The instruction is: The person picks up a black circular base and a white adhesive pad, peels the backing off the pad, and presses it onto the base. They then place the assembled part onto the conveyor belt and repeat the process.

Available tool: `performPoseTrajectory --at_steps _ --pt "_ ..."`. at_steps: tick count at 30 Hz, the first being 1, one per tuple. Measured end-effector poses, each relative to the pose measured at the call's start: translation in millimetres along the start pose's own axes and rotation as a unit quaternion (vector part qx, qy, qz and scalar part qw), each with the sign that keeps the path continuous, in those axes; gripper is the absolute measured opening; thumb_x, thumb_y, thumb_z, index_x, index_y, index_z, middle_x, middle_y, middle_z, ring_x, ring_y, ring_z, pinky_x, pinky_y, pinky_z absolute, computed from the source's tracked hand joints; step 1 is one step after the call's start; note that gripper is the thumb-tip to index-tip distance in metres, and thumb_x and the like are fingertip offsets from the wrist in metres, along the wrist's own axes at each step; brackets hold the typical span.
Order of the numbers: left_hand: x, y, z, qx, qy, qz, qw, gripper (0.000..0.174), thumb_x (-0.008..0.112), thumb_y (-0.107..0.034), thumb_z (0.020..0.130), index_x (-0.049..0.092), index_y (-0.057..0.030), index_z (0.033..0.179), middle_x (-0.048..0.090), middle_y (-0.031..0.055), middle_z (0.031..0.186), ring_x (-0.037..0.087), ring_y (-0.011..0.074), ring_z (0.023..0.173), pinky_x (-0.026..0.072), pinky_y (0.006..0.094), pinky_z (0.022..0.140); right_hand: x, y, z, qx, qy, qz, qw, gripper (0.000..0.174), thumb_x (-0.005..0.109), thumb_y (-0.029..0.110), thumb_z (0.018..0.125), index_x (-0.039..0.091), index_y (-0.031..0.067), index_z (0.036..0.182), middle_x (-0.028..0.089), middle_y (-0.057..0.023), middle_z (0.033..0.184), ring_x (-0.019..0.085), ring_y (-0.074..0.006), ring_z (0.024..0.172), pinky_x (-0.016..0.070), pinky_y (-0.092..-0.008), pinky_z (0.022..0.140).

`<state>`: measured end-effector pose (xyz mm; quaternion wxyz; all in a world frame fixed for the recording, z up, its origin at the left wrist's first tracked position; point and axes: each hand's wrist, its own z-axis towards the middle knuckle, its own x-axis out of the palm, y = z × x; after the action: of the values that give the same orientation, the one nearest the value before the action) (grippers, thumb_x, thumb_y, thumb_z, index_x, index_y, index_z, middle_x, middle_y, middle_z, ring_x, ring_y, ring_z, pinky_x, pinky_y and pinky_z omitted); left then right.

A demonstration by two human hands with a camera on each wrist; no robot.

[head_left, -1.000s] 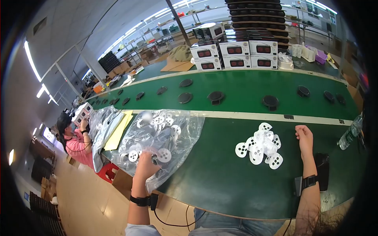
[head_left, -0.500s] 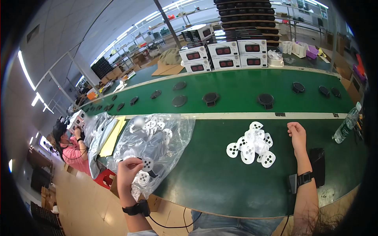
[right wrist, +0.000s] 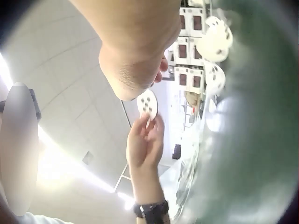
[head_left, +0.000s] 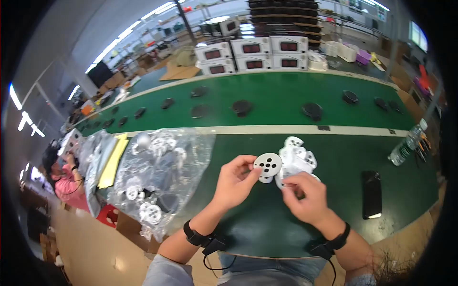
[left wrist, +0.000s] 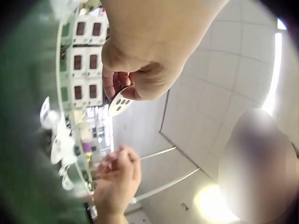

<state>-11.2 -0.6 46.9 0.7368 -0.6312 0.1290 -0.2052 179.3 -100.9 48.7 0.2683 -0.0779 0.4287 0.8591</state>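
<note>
Head view: left grip closed on white disc [head_left: 275,160].
My left hand [head_left: 235,182] pinches its edge, at 10 o'clock from my right hand [head_left: 308,197], loosely curled, empty; white pieces [head_left: 299,161] lie piled at 12 o'clock on the desk [head_left: 250,221].

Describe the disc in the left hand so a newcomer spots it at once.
Find the near green table, then the white pile on it. Beside the pile, the left hand pinches a round white disc with dark holes. Unlike the pile's pieces, it is held up off the table.
</note>
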Motion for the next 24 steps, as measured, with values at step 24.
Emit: performPoseTrajectory --at_steps 24 --pt "20.5 46.2 -12.1 -0.092 0.062 -0.100 0.989 0.009 0.072 -0.003 0.090 0.072 0.0036 0.097 0.073 0.0078 0.092 0.068 0.0099 0.085 0.0556 0.0238 0.076 8.8 -23.5 -9.9 0.094 0.020 -0.025 0.995 0.023 0.077 0.003 0.076 0.072 0.0050 0.098 0.073 -0.0064 0.093 0.069 -0.0160 0.074 0.0563 -0.0260 0.060"
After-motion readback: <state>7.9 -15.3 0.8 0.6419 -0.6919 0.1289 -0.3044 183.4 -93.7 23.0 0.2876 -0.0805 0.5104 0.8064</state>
